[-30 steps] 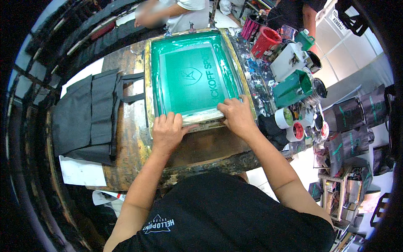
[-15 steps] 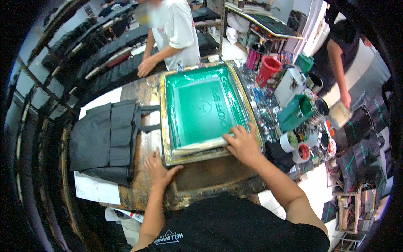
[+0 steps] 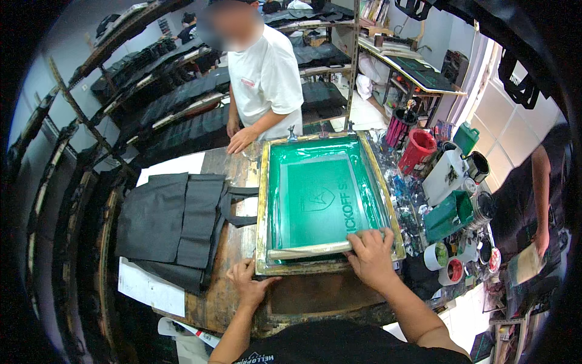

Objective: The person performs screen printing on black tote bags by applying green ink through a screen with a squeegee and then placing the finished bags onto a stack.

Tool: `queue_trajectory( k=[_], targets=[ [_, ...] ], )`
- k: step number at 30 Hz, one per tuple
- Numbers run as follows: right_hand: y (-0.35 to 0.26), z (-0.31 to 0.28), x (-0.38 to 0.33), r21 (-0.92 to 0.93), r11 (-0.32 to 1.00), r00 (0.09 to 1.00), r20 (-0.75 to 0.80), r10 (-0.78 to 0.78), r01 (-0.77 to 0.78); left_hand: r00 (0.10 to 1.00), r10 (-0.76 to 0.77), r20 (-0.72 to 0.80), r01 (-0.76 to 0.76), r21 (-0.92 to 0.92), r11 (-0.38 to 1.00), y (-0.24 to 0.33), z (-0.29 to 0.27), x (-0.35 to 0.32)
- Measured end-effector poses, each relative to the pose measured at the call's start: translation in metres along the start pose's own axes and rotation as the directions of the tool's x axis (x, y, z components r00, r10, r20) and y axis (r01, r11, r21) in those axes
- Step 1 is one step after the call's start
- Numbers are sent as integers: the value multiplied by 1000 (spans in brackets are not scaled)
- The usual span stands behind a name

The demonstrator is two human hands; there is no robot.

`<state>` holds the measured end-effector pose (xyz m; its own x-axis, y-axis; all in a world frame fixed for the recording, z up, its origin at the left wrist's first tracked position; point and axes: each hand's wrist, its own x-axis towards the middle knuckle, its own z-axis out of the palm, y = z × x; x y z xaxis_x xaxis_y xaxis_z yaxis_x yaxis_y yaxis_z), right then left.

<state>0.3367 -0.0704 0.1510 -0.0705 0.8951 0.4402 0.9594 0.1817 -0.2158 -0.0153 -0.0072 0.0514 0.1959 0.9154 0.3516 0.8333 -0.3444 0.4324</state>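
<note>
- Left hand (image 3: 250, 284) flat on the worn wooden table (image 3: 233, 242), fingers spread, fingertips at the near-left corner of the screen frame (image 3: 262, 200); holds nothing
- Right hand (image 3: 371, 255) palm-down on the squeegee (image 3: 309, 249), fingers curled over its right end; pressing it at the near edge of the mesh
- Squeegee: long pale wooden bar; long axis runs left-right, parallel to the frame's near rail; right end tilted slightly away from the person
- Screen frame: rectangular, ink-stained yellowish wood; long axis runs near-far, away from the person; lies flat in the middle of the table; two clamps at its far rail
- Green mesh (image 3: 318, 197) inside the frame: smooth, glossy teal, with a lighter rectangular panel carrying a faint shield-shaped stencil
- Left of the frame: black fabric bags (image 3: 167, 221) stacked flat, matte, handles pointing right toward the frame; white paper sheet (image 3: 148, 288) under their near edge
- Right of the frame: ink-splattered bench strip with tape rolls (image 3: 435, 256), a green box-shaped container (image 3: 447, 215), a white jug (image 3: 445, 176), a red bucket (image 3: 417, 150); all plastic, smeared
- Far side: another person in a white T-shirt (image 3: 265, 79), one hand (image 3: 241, 141) resting on the table's far edge
- Behind: metal racks (image 3: 176, 103) loaded with flat dark fabric
</note>
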Motion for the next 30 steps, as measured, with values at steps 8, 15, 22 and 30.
queue_trajectory(
  k=[8, 15, 22, 30],
  targets=[
    [-6, -83, 89, -190, 980, 974, -206, -97, 57, 962, -177, -206, -73, -825, 561, 81, -59, 90],
    [15, -127, 219, -339, 936, 857, -450, -251, 96, 851, 4, -525, -338, -543, 768, 115, -85, 168],
    [9, -164, 254, -254, 966, 978, -186, -100, 51, 982, -163, 98, 160, 34, 986, 46, -3, 87],
    [9, -184, 265, -192, 980, 996, -67, -58, 44, 948, -170, 270, 228, -204, 952, 20, 35, 86]
  ],
)
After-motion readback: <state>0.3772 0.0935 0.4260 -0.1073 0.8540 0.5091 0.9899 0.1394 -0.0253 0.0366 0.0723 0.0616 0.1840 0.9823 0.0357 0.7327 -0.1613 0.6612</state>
